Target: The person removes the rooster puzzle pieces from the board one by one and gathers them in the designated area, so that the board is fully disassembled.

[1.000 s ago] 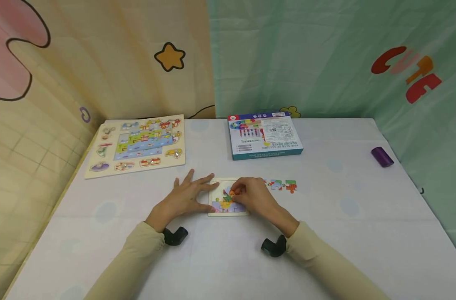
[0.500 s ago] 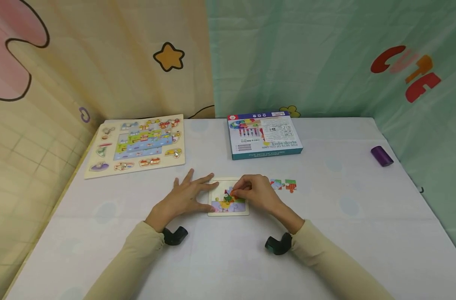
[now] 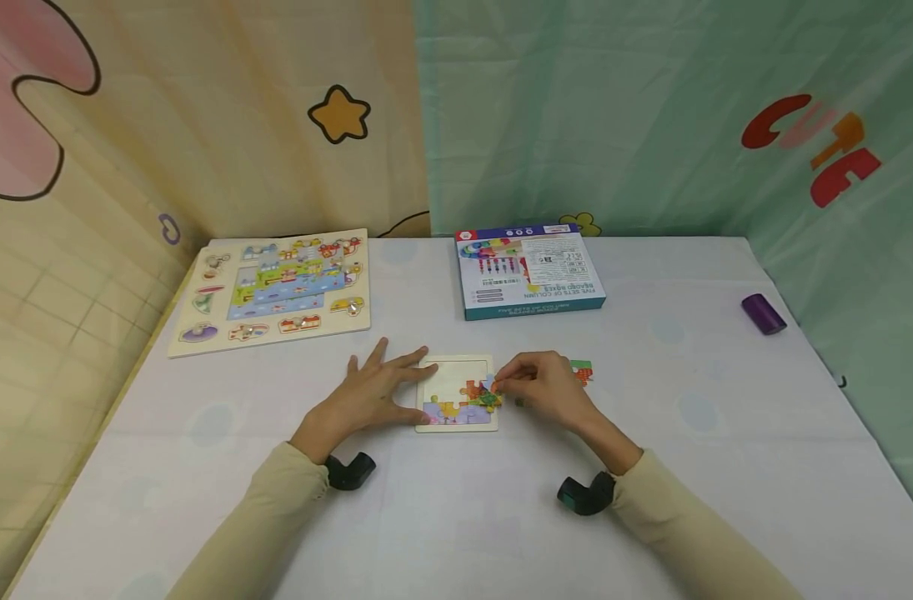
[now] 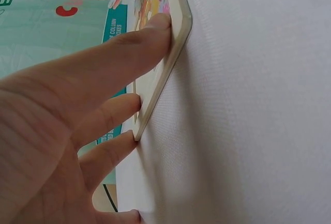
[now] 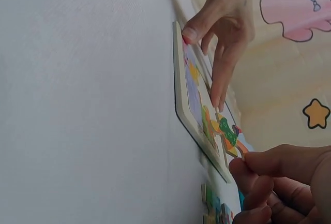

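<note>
A small wooden puzzle tray (image 3: 443, 382) lies on the table, its bottom row filled with purple and yellow jigsaw pieces. My left hand (image 3: 362, 400) is spread out at the tray's left side; its thumb and fingertips touch the frame. Between thumb and fingers, my right hand (image 3: 554, 385) pinches a green and orange jigsaw piece (image 5: 227, 131), tilted above the tray's right edge. An orange-red piece (image 3: 471, 389) sits in the tray just above the bottom row. Loose jigsaw pieces (image 3: 582, 371) lie right of the tray, partly hidden by my right hand.
A larger wooden knob puzzle board (image 3: 276, 329) lies at the back left. A boxed toy (image 3: 531, 275) lies behind the tray. A purple cylinder (image 3: 764, 314) is at the far right. Curtains (image 3: 576, 108) stand behind the table.
My right hand has moved right, carrying the pinched jigsaw piece from the tray's middle to its right edge. The orange-red piece has come into plain view. My left hand has stayed put.
</note>
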`<action>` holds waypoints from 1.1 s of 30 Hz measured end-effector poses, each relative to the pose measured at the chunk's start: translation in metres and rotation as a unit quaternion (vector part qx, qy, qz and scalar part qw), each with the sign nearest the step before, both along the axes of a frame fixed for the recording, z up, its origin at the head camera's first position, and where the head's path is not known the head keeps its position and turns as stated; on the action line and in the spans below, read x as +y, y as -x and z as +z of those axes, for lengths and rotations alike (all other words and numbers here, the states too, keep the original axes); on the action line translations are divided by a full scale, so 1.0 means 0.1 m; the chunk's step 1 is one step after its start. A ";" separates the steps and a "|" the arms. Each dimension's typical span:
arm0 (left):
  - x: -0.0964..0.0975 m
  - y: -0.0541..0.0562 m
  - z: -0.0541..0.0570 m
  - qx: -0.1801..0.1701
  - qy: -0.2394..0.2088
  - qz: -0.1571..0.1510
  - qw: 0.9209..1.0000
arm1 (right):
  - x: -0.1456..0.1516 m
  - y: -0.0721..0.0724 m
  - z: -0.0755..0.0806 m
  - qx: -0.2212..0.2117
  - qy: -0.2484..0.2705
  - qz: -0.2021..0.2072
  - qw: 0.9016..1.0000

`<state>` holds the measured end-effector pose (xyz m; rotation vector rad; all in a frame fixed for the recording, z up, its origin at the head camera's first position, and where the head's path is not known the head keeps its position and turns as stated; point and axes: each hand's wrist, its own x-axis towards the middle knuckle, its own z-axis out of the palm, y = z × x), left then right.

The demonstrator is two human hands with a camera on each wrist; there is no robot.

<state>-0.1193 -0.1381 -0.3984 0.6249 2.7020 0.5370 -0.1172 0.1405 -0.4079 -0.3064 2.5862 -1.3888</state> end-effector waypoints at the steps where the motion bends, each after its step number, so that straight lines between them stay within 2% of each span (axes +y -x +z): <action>1: 0.00 0.00 0.00 -0.001 0.000 0.000 1.000 | 0.03 -0.01 0.00 -0.005 0.002 -0.005 1.000; 8: 0.00 0.00 0.00 -0.004 0.005 0.000 1.000 | 0.24 -0.05 -0.01 -0.014 0.009 -0.043 0.999; 20: 0.01 0.00 0.00 -0.008 0.007 0.001 1.000 | 0.60 -0.12 -0.04 -0.020 -0.004 -0.080 0.997; 33: 0.01 0.00 0.01 -0.003 0.006 -0.002 1.000 | 0.76 -0.17 -0.05 -0.030 -0.022 -0.112 0.993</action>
